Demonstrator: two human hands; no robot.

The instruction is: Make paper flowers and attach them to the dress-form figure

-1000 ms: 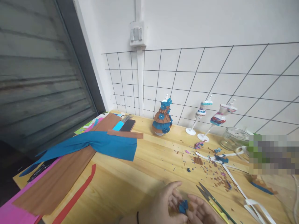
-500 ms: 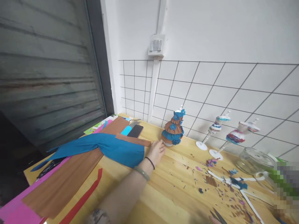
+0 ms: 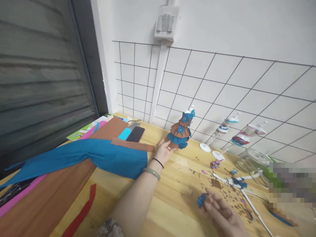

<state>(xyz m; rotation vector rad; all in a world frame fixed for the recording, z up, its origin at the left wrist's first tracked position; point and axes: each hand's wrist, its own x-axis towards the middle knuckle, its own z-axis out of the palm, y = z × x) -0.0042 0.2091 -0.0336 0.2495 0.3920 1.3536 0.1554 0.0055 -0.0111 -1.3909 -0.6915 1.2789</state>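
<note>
My left hand [image 3: 164, 149] reaches across the table, fingers curled round the bottom of a small dress form [image 3: 181, 128]. The form wears tiered, ruffled skirts of brown and blue paper dotted with blue paper flowers, and its white top shows. Near the front right, my right hand [image 3: 221, 210] pinches a small blue paper flower [image 3: 201, 199] between thumb and fingers. Below it the palm is partly out of frame. Between the hands lies bare wooden tabletop [image 3: 172, 191].
Two white-based mannequins [image 3: 222, 126] and a glass jug [image 3: 254, 161] stand at right. Paper scraps [image 3: 217, 183] and white strips are scattered before them. Blue paper [image 3: 116, 156], a red strip [image 3: 81, 210] and a phone [image 3: 135, 134] lie left. A wire grid [image 3: 202, 79] lines the wall.
My left hand has closed round the bottom of the dress form. My right hand has come into view with a blue flower; the scissors at the lower edge are out of sight. The view has shifted.
</note>
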